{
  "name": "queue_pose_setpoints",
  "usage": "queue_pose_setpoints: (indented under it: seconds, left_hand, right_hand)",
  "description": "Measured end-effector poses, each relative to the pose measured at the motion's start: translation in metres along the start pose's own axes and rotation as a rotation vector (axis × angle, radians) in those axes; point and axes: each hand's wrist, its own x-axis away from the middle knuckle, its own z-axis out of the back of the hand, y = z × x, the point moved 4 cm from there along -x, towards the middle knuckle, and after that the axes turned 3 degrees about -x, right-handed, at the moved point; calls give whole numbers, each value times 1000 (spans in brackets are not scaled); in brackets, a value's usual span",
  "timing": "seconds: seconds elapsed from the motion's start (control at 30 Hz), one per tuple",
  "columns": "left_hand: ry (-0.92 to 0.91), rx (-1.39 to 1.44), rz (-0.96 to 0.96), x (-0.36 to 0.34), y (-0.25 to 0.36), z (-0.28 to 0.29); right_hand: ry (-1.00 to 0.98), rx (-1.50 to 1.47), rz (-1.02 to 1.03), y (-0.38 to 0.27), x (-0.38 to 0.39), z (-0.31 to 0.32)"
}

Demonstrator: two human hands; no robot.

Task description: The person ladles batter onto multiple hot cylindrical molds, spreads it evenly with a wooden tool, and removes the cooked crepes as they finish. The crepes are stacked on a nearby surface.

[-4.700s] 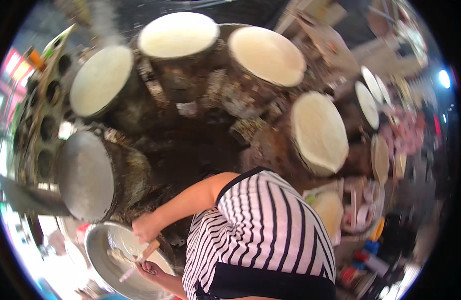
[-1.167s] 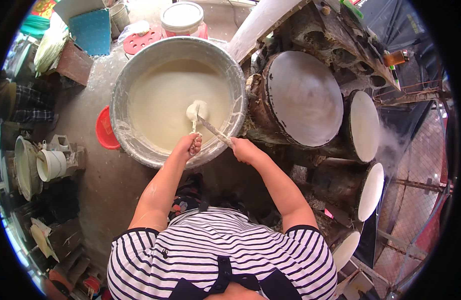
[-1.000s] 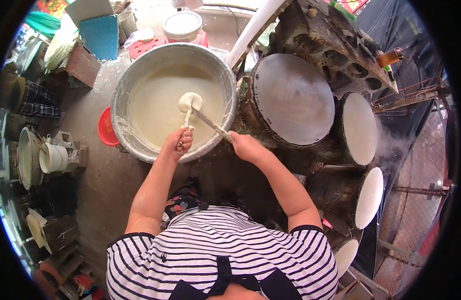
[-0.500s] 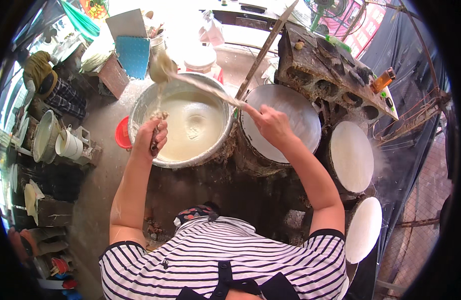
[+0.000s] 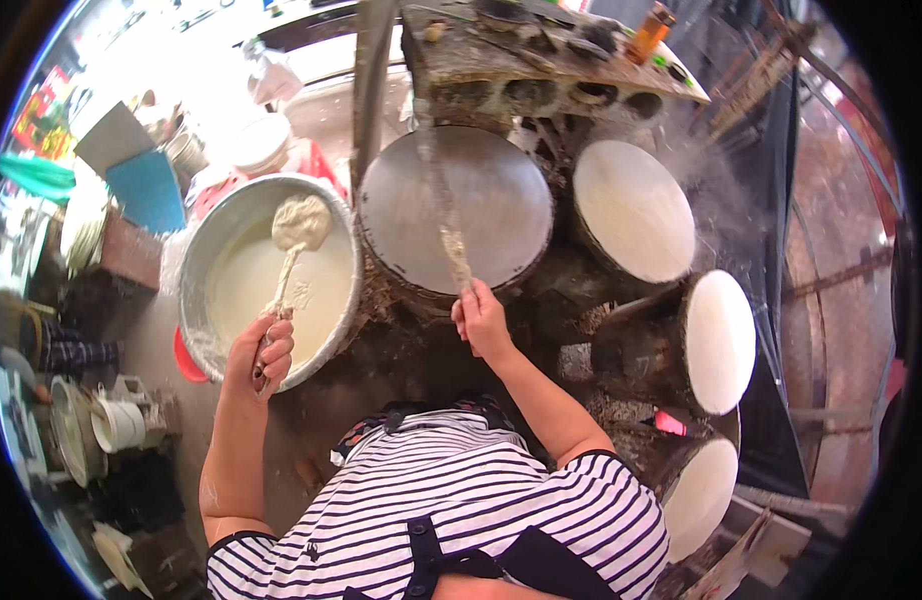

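Note:
My left hand (image 5: 264, 352) is closed round the handle of a ladle (image 5: 301, 222) coated in pale batter. The ladle's bowl hangs above a large metal pot (image 5: 355, 275) of creamy white batter (image 5: 236, 290). My right hand (image 5: 484, 318) grips the near end of a long flat stick (image 5: 451, 243), crusted with batter. Pointing away from me, the stick crosses over a round greyish cooking surface (image 5: 516, 210); whether it touches the surface cannot be told.
To the right stand more round white-topped steamers (image 5: 636, 210), one (image 5: 721, 340) beside another (image 5: 701, 500). Behind them is a sooty block with holes (image 5: 526, 95), an orange bottle (image 5: 649, 35) on it. A red basin (image 5: 189, 355) shows by the pot; a white bucket (image 5: 119, 424) is at left.
My view has turned right. The stick has swung from beside the ladle, over the pot, to the grey round surface. The ladle now hangs lower over the batter.

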Motion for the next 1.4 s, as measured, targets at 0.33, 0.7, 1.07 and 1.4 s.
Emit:
queue_pose_setpoints:
  seconds: [0.33, 0.7, 1.07, 1.4]
  left_hand:
    - [-230, -628, 103, -151, -78, -191]
    - [187, -1998, -805, -246, -155, -158]
    - [400, -2038, -1036, -250, -121, -124]
    - [431, -1903, -1084, -242, -108, -101]
  right_hand:
    - [277, -28, -142, 11, 11, 122]
    - [380, 523, 147, 23, -21, 133]
    - [422, 704, 257, 15, -50, 112]
    - [365, 796, 211, -1, -78, 92]
